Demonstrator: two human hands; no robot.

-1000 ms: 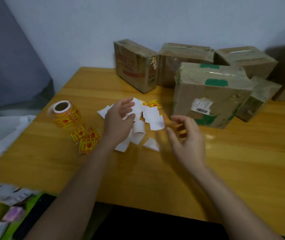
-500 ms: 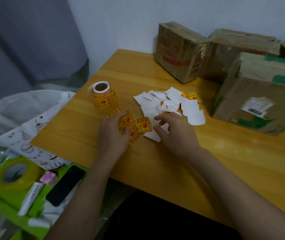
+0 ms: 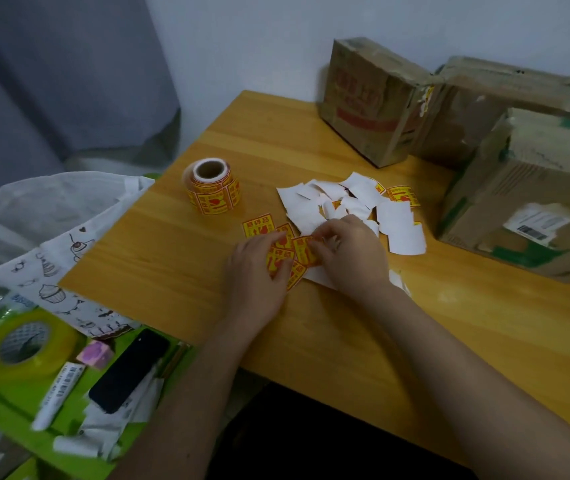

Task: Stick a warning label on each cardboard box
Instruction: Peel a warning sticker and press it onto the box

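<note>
Several loose yellow-and-red warning labels (image 3: 278,252) lie on the wooden table (image 3: 172,251), in front of a heap of white backing papers (image 3: 332,202). My left hand (image 3: 256,271) presses down on the labels. My right hand (image 3: 349,254) pinches the edge of one label (image 3: 304,247) beside it. A roll of the same labels (image 3: 212,187) stands upright to the left. Cardboard boxes sit at the back right: one with red print (image 3: 370,102), a plain one (image 3: 495,109) behind, and a larger one with green tape and a shipping slip (image 3: 526,202).
Off the table's left edge lie a white printed bag (image 3: 51,244), a yellow tape roll (image 3: 20,344), a black phone (image 3: 129,370), a white tube (image 3: 56,393) and a pink cube (image 3: 95,353) on a green surface. A wall and grey curtain stand behind.
My view swung left and down. Both hands dropped from mid-air onto the loose labels; the right hand's fingers closed on one label's edge.
</note>
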